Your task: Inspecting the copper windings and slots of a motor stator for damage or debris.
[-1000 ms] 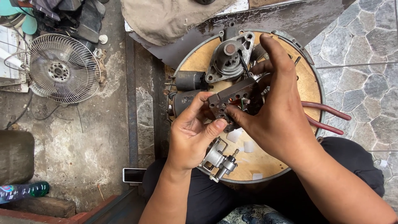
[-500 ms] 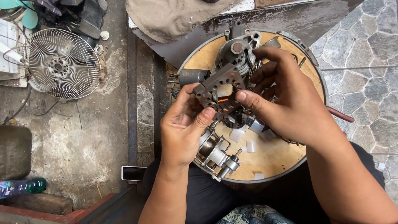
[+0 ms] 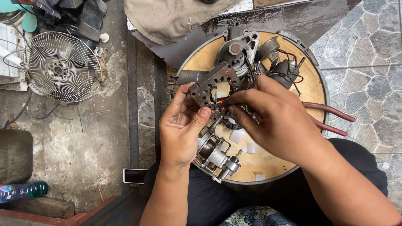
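Note:
My left hand (image 3: 182, 129) grips the lower left edge of a square brown motor stator (image 3: 213, 86) with holes and copper windings, held above a round wooden tray (image 3: 310, 79). My right hand (image 3: 276, 121) pinches at the stator's right side near thin wires, fingertips touching the windings. Below my left hand a small grey motor assembly with a shaft (image 3: 215, 157) lies on the tray. Red-handled pliers (image 3: 331, 119) stick out from under my right hand.
Grey motor housings and dark wired parts (image 3: 251, 52) crowd the tray's far side. A wire fan guard (image 3: 63, 67) lies on the concrete at left, with a phone (image 3: 134, 175), a plastic bottle (image 3: 21, 191) and a tan cloth (image 3: 171, 19) nearby. Stone paving lies right.
The stator has turned so its flat perforated face points up toward me, and both hands have shifted slightly lower on the tray. My right fingers now pinch at its right edge.

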